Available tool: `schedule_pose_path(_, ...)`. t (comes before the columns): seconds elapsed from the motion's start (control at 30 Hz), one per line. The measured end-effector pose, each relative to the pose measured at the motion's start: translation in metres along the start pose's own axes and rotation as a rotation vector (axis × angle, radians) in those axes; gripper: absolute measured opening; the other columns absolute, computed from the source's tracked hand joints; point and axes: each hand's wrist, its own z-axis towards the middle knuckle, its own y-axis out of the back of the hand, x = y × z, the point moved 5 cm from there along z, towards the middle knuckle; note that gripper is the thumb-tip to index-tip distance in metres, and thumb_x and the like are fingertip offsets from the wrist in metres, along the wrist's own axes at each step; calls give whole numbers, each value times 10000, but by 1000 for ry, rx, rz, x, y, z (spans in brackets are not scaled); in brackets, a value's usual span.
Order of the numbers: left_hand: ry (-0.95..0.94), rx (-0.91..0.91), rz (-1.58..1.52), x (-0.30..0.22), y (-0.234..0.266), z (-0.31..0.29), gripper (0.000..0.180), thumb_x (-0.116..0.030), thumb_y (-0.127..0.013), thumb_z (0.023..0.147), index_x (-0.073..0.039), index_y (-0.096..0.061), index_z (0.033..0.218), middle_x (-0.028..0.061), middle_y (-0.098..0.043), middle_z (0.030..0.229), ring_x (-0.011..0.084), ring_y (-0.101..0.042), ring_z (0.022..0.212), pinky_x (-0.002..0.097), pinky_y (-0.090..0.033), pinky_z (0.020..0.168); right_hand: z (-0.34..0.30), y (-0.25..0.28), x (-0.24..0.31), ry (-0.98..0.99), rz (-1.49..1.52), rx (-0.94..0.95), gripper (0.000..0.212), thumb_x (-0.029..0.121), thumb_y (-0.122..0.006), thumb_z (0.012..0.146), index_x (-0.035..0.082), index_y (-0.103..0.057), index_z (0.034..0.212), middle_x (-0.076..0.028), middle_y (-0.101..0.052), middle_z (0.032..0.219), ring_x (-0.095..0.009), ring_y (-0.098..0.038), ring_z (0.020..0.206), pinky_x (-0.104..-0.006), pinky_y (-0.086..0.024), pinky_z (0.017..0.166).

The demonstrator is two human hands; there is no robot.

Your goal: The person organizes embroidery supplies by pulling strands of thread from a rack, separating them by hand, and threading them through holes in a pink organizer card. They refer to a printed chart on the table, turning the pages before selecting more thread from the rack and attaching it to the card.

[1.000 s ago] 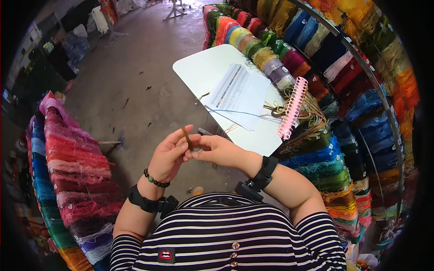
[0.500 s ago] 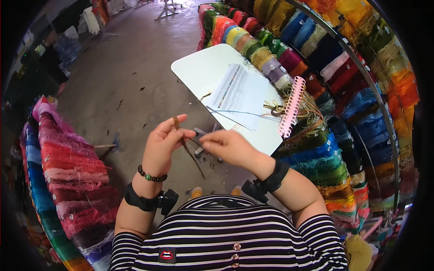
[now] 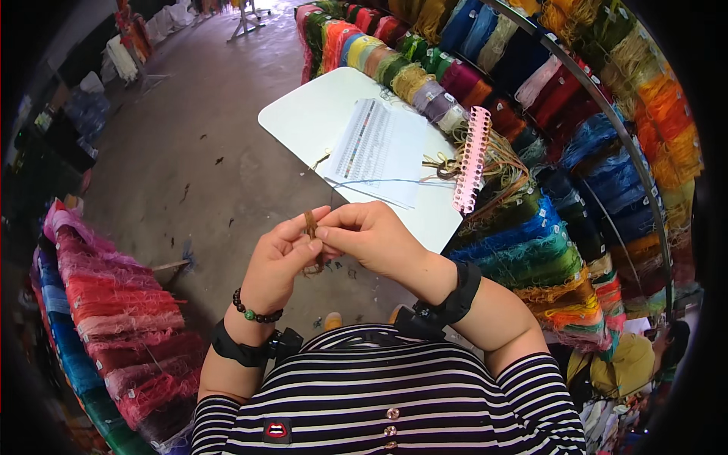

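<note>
A small bundle of brown thread [image 3: 310, 223] is pinched between my two hands, in front of my chest and above the floor. My left hand [image 3: 274, 254] has its thumb and fingers closed on the bundle, whose top sticks up past the fingertips. Against it, my right hand [image 3: 379, 239] presses thumb and forefinger together on the same thread. Part of the thread hangs below the left fingers, and the rest is hidden by them. Just beyond my hands is a white table [image 3: 296, 121], carrying printed sheets [image 3: 383, 140] with a blue thread [image 3: 394, 181] across them.
A pink strip with holes [image 3: 473, 159], brown and green threads looped through it, lies at the table's right edge. Racks of coloured skeins [image 3: 523, 235] rise on the right behind a curved metal rail [image 3: 607, 106]. Red and pink skeins [image 3: 125, 311] hang at my left.
My hands have come together, the right moving up to meet the left. The long brown strand that dangled is now gathered up between the fingers. The view has shifted slightly.
</note>
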Motion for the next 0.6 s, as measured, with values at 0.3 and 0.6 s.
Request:
schedule_pose_path(0.3, 24, -11, -43, -3, 1, 4, 468, -102, -473, 960, 37, -411, 1403, 100, -653, 1098, 168, -644, 991, 313, -501, 896, -1, -2, 4, -31, 80, -40, 164, 117, -594, 927, -32, -659, 902, -15, -624, 769, -67, -539, 701, -220, -452, 655)
schedule_pose_path(0.6, 36, -19, -41, 2, 3, 8, 482, -128, -526, 963, 13, -411, 1409, 109, -592, 1254, 186, -606, 1099, 360, -482, 971, 5, 0, 0, -12, 16, -144, 195, 139, -644, 859, -48, -691, 888, -61, -670, 743, -91, -603, 665, -237, -488, 604)
